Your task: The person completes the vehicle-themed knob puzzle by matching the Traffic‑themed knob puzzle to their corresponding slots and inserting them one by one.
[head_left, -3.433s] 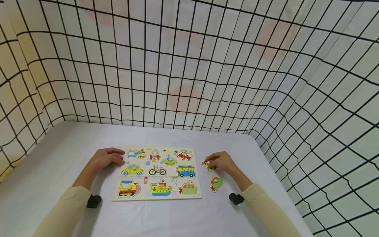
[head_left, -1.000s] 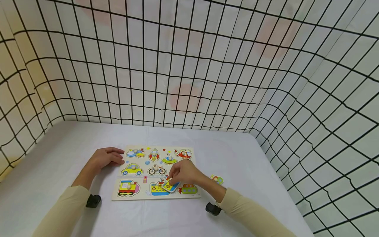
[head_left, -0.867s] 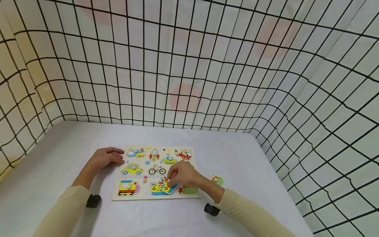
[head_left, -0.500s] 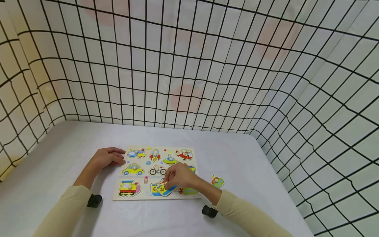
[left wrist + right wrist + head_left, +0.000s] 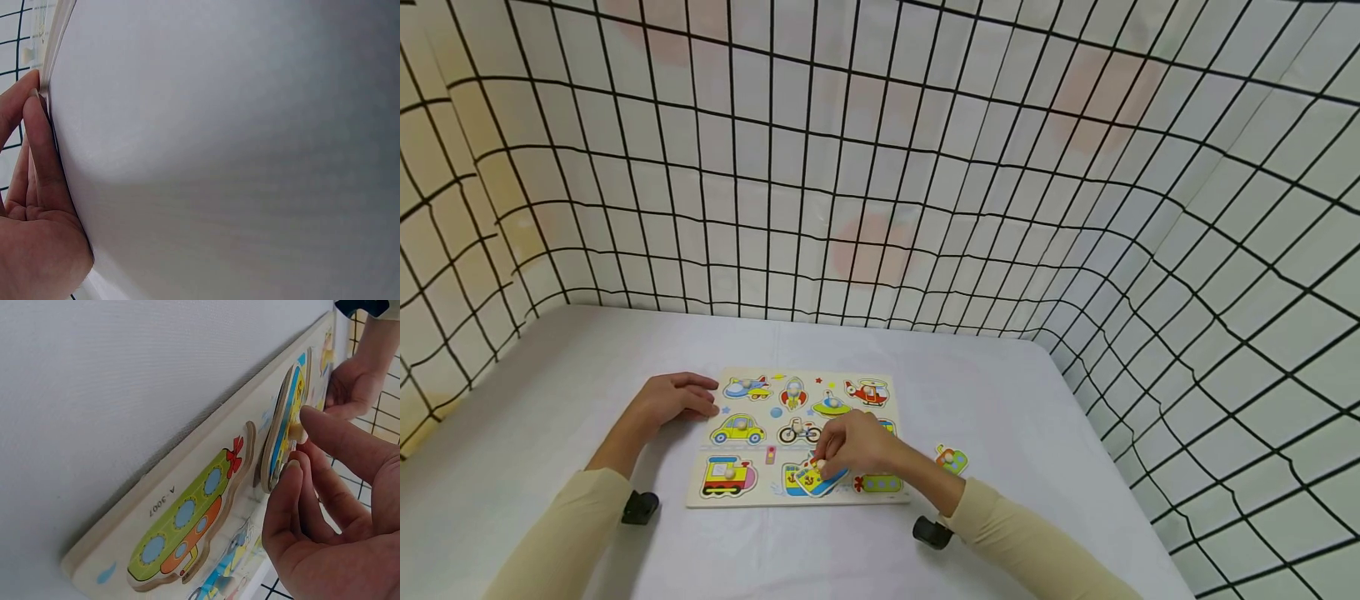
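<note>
A wooden peg puzzle board with vehicle pictures lies flat on the white table. Over the ship recess, at the middle of its lower row, my right hand pinches the small knob of a ship puzzle piece. The piece sits tilted and turned against its outline, overlapping the recess. In the right wrist view, the knob is between thumb and fingers, and the ship's edge stands proud of the board. My left hand rests with relaxed fingers at the board's left edge.
A green submarine piece with a knob lies on the table right of the board. Its recess shows beside the ship. Pieces such as the train and car sit in place. Black wire grid borders the table.
My right hand picked up the ship piece from the right of the board and carried it left onto the board. Lately the piece shifted slightly left over the recess. My left hand stayed put.
</note>
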Tool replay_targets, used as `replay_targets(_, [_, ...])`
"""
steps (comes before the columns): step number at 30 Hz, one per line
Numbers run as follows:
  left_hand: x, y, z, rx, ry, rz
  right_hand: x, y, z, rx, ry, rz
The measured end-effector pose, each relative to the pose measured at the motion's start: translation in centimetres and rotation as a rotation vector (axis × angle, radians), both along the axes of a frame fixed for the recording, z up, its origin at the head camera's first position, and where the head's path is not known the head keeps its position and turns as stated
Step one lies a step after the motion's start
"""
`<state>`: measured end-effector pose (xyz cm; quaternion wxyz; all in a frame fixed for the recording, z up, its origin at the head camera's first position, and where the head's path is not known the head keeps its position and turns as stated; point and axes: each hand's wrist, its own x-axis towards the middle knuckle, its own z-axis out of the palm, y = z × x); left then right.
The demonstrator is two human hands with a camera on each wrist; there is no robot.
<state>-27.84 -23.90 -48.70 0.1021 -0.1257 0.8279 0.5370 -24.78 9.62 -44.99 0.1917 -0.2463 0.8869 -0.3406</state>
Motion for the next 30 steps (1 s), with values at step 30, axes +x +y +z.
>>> replay_targets(30, [0.2, 0.1, 0.1, -0.017, 0.006, -0.007, 0.7, -1.3, -0.6, -0.049, -0.030, -0.020])
